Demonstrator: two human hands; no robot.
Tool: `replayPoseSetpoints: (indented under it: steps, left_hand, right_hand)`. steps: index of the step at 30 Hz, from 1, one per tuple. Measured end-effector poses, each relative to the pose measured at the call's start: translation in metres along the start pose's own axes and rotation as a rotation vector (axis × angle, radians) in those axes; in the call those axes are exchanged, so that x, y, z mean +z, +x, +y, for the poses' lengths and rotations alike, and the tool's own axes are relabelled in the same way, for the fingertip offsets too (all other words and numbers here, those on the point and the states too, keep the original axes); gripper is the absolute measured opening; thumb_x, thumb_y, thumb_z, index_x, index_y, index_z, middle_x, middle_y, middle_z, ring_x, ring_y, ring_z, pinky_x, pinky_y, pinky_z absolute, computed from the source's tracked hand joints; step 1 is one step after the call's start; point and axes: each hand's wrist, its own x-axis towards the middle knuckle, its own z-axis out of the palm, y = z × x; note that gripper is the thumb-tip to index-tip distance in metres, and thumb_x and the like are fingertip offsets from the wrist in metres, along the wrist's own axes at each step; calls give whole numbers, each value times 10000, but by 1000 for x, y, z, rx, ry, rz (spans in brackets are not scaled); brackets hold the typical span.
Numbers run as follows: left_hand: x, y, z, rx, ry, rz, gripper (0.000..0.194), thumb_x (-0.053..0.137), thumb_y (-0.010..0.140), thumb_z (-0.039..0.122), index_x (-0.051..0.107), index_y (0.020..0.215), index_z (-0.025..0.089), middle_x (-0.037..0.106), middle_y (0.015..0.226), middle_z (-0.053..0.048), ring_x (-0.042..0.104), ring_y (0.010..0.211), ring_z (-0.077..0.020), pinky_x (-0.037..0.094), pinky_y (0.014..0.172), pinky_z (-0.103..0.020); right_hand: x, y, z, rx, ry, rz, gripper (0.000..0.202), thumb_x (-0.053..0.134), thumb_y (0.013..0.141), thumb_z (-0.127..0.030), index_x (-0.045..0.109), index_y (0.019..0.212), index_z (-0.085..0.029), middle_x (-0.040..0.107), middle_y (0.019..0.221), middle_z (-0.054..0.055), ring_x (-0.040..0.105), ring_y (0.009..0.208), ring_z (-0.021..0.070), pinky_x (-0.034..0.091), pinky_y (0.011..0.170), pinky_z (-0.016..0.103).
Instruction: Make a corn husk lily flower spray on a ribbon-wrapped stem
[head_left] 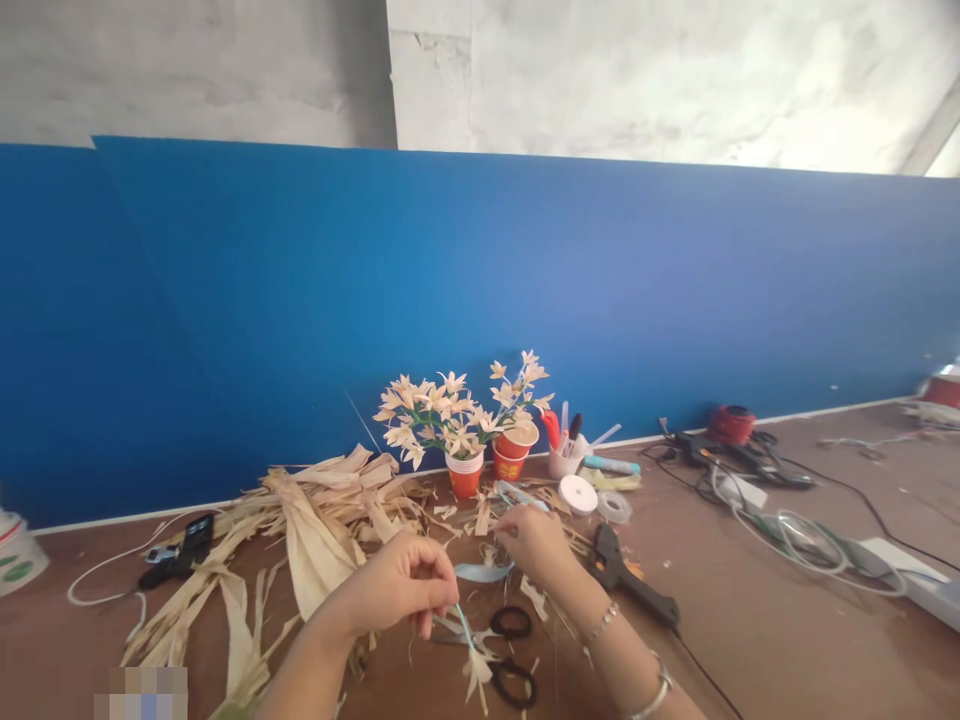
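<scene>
Blue stem [465, 625] hangs pinched by left hand [401, 590]; right hand [538, 545] arches forward, grip unclear.

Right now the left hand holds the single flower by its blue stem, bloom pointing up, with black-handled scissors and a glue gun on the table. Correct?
Not quite: the head view shows the bloom hanging down, not up. The left hand does hold it by the blue stem, and the black-handled scissors and glue gun are on the table.
</scene>
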Motion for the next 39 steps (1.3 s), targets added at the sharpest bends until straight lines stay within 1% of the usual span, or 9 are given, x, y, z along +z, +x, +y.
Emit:
replayPoseSetpoints:
  steps: [6,10,16,21,24,28,32,35,39]
  left_hand:
    - [5,-10,6,-14,-53,-154,186,728,648,311,658,623,140,593,527,16,515,368,-53,381,389,-146]
    - [8,-15,10,18,-55,-168,165,732,650,297,683,629,141,573,508,24,506,357,-51,390,394,-151]
    - [10,-17,13,20,-2,-151,131,719,656,266,682,626,143,555,517,26,531,391,-55,383,402,-139]
    - [12,-17,14,15,27,-147,142,705,664,273,679,630,137,559,530,23,544,402,-58,377,406,-138]
    - [13,-15,14,8,37,-141,162,709,653,288,671,629,133,562,522,25,545,396,-65,384,405,-146]
    - [14,-12,10,-4,15,-145,186,725,621,294,650,619,124,573,511,21,543,387,-78,390,395,-157]
    - [12,-8,6,15,7,-92,175,703,653,282,629,628,126,584,514,20,544,396,-72,371,392,-148]
    - [11,-3,3,23,-34,-8,177,693,668,282,608,635,131,595,531,24,528,392,-59,380,404,-152]
    - [15,8,-3,49,-130,109,237,694,669,340,581,650,133,601,530,21,507,369,-54,341,371,-149]
  right_hand:
    - [8,-8,-9,-93,-26,-83,200,562,662,-67,697,646,-214,704,709,20,596,796,200,347,722,299]
    - [9,-7,-4,-88,2,-173,205,556,662,-66,695,647,-216,708,723,14,610,757,184,354,704,287]
    - [9,1,13,42,-126,87,292,457,765,-41,691,834,-201,688,928,76,591,929,232,359,780,344]
    - [16,1,15,30,-141,107,185,531,792,-141,661,912,-195,659,991,93,564,970,252,364,782,347]
    - [23,0,14,4,-171,99,254,549,800,-189,636,1037,-218,642,1078,98,539,1033,263,352,808,353]
    - [28,2,16,19,-155,74,218,482,829,-144,690,849,-205,684,941,88,561,978,250,338,810,353]
    - [22,8,24,80,153,128,197,495,788,-142,688,780,-181,689,855,80,582,883,242,363,809,362]
    - [11,13,28,161,710,54,174,550,762,-218,687,856,-166,689,839,69,593,786,216,410,759,339]
    - [-3,10,23,162,1363,-113,262,672,722,-308,685,948,-177,684,914,54,602,816,179,421,774,300]
